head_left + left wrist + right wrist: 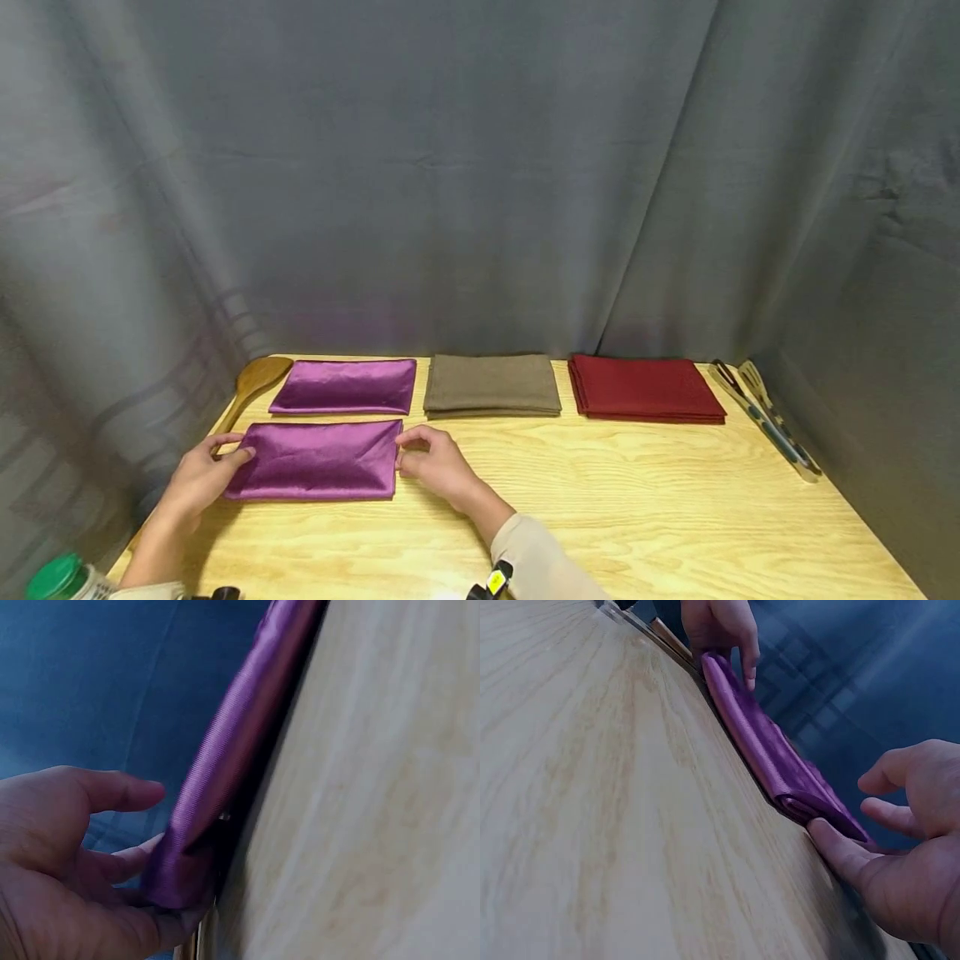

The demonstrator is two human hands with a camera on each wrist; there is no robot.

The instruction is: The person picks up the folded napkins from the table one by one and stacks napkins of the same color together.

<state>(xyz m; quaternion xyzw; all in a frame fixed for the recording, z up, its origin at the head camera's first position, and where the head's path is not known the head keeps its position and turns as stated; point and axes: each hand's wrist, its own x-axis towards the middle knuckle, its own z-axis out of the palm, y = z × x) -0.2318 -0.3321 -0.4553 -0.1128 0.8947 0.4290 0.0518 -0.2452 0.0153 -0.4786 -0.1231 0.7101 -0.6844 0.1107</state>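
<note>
A folded purple satin cloth (315, 460) lies at the left of the table, its layered folded end facing the right hand. At its left edge is my left hand (201, 477), with fingers at the cloth's end. In the left wrist view that hand's thumb (131, 792) stands off the fabric. My right hand (441, 467) touches the opposite edge. Its thumb (836, 844) rests against the folded end in the right wrist view, while the other visible fingers are spread away from it. Just behind lies a second folded purple cloth (345, 387).
Along the back lie a folded brown cloth (492, 385) and a folded dark red cloth (647, 389). A wooden spoon (258, 377) is at the left edge, tongs (772, 421) at the right. A green-lidded container (58, 577) stands front left. Grey curtains (465, 183) enclose the table (600, 500).
</note>
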